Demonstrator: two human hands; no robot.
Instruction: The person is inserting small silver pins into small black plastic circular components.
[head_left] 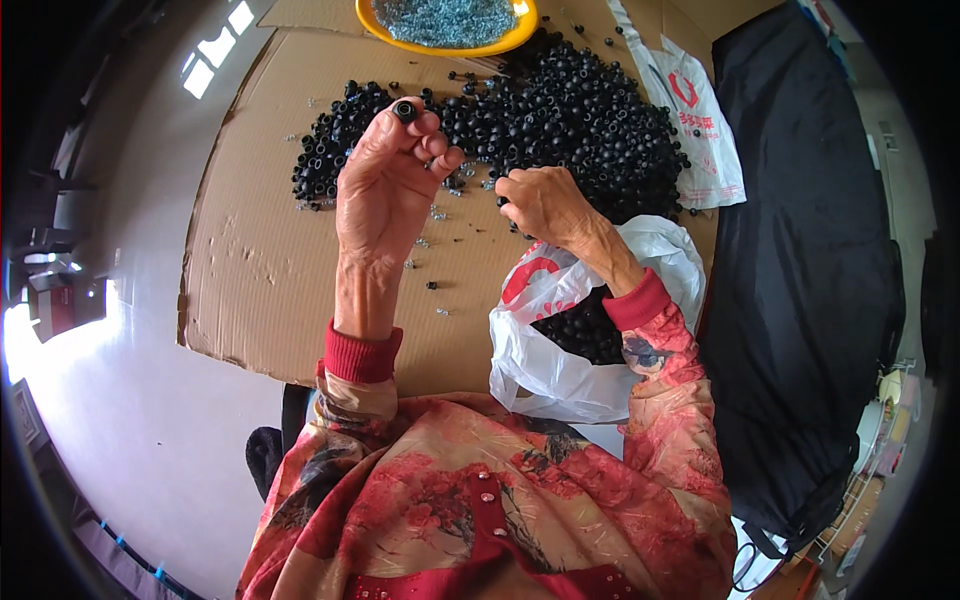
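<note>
Head view: a broad cardboard sheet [265,270] carries a wide heap of small, round, hollow black pieces [590,120]. An open white plastic bag [530,370], with more black pieces inside, sits at the near right, beneath the right forearm. Beyond the heap is a yellow bowl [527,27] of tiny bluish-silver pieces. The left hand [385,190], raised over the heap's near edge, pinches one black cap [405,111] between thumb and index finger, its hollow end visible, the other fingers loosely curled. The right hand [550,205], lower and between heap and bag, is closed, seemingly pinching a second black piece [502,201] at its fingertips. A light, steady pinch on the cap's sides, leaving its opening uncovered, would probably serve best; such small round parts could roll away if squeezed unevenly.
</note>
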